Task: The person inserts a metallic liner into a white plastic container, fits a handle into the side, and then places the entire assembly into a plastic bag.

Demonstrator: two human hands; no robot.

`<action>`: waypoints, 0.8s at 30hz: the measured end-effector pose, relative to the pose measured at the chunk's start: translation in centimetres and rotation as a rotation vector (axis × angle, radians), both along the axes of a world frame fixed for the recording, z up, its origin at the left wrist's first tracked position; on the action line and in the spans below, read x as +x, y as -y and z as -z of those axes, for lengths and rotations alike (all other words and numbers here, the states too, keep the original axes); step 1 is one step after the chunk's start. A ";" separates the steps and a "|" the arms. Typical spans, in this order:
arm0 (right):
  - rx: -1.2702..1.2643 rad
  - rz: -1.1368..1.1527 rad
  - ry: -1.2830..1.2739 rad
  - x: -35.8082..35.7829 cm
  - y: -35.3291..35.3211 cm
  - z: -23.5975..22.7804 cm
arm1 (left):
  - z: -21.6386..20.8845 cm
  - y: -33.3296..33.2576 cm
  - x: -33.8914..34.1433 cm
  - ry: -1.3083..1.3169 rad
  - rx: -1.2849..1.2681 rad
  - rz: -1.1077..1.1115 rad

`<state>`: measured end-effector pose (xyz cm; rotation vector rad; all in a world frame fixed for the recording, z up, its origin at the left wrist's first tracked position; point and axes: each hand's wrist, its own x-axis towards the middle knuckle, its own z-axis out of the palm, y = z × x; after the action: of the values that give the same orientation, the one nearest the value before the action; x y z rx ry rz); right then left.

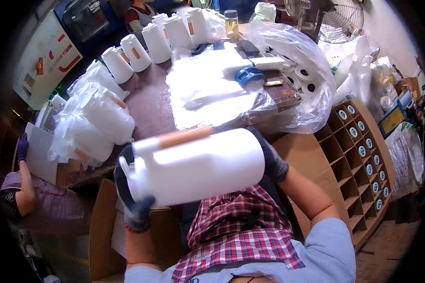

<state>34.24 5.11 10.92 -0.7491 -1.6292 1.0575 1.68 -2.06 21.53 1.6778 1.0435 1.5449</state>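
A white jug (203, 165) with a brown strip along its handle lies sideways in the air before my chest, between both hands. My left hand (140, 212), in a dark glove, is wrapped round its spout end. At the base, my right hand (275, 162), also gloved, grips from the right; the jug hides part of its fingers. Just beyond the jug, a stack of clear plastic bags (193, 106) lies on the dark table (148, 101). A blue tape dispenser (249, 75) sits on that stack.
More white jugs (157, 43) stand along the table's far left edge; bagged jugs (99, 118) are nearer. A clear bag of white rings (307, 78) lies at right. A divided carton (352, 174) stands beside me. Another person's gloved hand (22, 147) is at far left.
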 end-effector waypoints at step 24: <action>0.824 -0.226 1.050 3.5 3.8 -9.6 | 17.1 1.1 -2.0 -0.269 -0.271 0.402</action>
<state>37.75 1.27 20.52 -0.5539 -2.8097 -0.0398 -0.32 -3.13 4.45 1.7960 0.9250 0.9008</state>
